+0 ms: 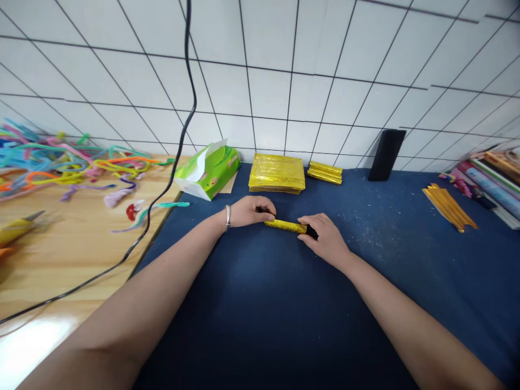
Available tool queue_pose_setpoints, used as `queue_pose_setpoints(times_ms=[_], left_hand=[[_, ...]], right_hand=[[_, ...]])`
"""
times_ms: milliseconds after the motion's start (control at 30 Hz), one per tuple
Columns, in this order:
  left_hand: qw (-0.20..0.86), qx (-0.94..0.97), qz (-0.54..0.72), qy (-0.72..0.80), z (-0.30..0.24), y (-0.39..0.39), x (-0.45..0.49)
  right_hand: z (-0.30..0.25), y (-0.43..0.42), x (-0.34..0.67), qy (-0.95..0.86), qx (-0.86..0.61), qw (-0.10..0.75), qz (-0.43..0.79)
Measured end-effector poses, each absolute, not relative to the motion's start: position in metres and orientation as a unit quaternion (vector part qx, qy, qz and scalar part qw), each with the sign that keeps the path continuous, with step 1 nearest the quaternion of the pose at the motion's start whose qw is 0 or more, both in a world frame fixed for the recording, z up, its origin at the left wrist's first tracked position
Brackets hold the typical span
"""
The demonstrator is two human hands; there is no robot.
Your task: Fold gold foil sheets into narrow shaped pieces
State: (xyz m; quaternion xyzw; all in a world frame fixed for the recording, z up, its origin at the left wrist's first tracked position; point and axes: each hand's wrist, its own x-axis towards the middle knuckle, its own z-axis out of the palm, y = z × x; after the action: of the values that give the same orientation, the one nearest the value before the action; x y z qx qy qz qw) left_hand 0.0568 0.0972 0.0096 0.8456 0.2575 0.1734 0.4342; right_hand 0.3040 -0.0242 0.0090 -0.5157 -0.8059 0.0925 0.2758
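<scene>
Both forearms were extended forward over the dark blue felt mat [252, 303], converging near its middle. The left hand [254, 210], with a silver bangle [228, 218] at the wrist, was curled palm-down; the right hand [325, 238] was likewise bent inward. Between them a narrow gold foil roll [285, 226], glossy and crinkled, was laid on the mat, just in front of a flat stack of gold foil sheets [277, 172]. Each end of the roll was pinched by closed fingers, one hand per end. A dark core was noted at the right end; its nature could not be determined.
</scene>
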Motion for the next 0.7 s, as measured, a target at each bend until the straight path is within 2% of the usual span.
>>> queue_pose_setpoints(times_ms=[100, 300, 700], left_hand=[[0.449, 0.843, 0.158, 0.249, 0.012, 0.097, 0.054], [0.39, 0.89, 0.116, 0.206, 0.02, 0.096, 0.053], [0.39, 0.888, 0.125, 0.208, 0.017, 0.096, 0.054]], right_hand=[[0.009, -0.025, 0.305, -0.8, -0.526, 0.274, 0.095], [0.009, -0.026, 0.305, -0.793, -0.538, 0.269, 0.097], [0.011, -0.025, 0.306, -0.777, -0.56, 0.265, 0.109]])
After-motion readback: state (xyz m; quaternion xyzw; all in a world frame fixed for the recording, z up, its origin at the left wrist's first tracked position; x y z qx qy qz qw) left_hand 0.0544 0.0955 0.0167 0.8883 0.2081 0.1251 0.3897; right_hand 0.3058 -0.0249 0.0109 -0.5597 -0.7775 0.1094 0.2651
